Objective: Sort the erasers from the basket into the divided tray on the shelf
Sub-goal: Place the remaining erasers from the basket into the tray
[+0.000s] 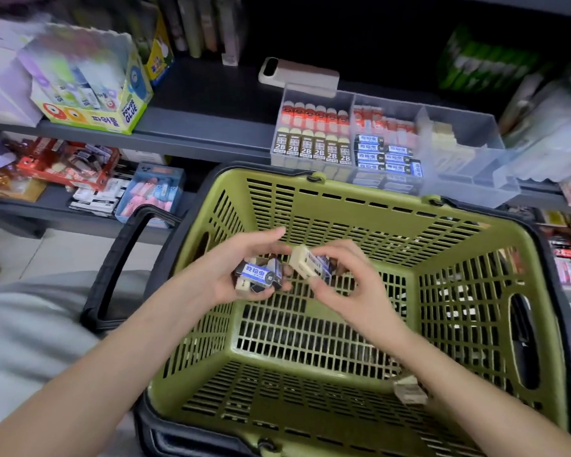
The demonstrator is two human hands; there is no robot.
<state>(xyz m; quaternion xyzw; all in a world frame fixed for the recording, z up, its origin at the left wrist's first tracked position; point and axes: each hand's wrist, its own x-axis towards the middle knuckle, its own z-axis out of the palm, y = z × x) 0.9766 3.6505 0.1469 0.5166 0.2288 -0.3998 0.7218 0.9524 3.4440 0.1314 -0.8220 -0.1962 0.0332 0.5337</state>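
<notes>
Over the green basket (360, 225), my left hand (234, 268) cups a small stack of erasers (259, 275) in blue-and-white sleeves. Close beside it, my right hand (340, 278) pinches one cream eraser (305, 263) by its blue sleeve. One more pale eraser (409, 389) lies on the basket floor near my right forearm. On the shelf behind the basket stands the clear divided tray (459, 127). Its left section holds red and 2B erasers (312, 148), its middle section red and blue ones, and its right section a few cream ones.
The basket's black handle (119, 258) hangs down on the left. A white power bank (297, 74) lies on the shelf behind the tray, and a glue-stick box (89, 90) stands at the left. Lower shelves on the left hold more stationery boxes.
</notes>
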